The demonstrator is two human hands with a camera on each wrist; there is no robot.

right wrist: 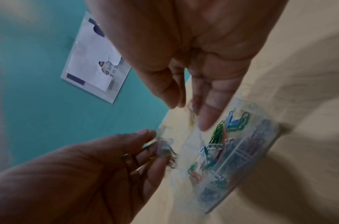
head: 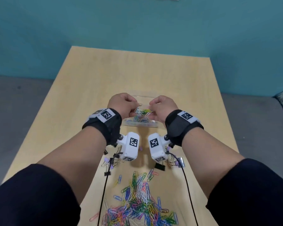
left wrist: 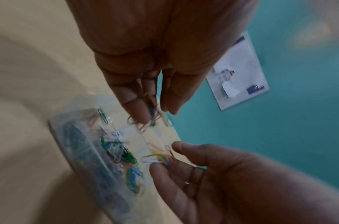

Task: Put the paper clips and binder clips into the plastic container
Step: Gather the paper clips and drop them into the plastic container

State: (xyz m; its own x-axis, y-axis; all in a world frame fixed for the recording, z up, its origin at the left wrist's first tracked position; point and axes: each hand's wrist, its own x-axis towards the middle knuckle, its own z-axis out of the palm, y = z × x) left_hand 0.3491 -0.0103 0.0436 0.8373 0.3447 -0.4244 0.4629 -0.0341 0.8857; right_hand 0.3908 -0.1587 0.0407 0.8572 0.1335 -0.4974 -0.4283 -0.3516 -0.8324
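Left hand [head: 121, 104] pinches a small bunch of paper clips [left wrist: 153, 112] between thumb and fingertips; right hand [head: 163, 106] does the same with its own bunch [right wrist: 192, 112]. Both hands hover side by side just over the plastic container [head: 140, 124], fingers pointing down – likely so the clips drop straight in and don't scatter. A few clips look to be dangling or falling between the hands; motion blur, can't tell which.

The container is clear, sitting on the table [head: 137, 70] at about 12 o'clock from the person, mid-table. It already holds a tangle of coloured clips [left wrist: 118, 151]; the wrist views suggest dividers inside, too blurred to say which section the clips are in.

Big pile of loose paper clips [head: 137, 201] lies at 6 o'clock, near the table's front edge, well apart from the container. Binder clips [head: 159, 166] sit scattered between pile and container, under the wrists, at roughly 7 and 5 o'clock from the container – not yet moved.

Judgement: early to mid task; many more handfuls needed. Risk: clips snag together and spill past the rim.
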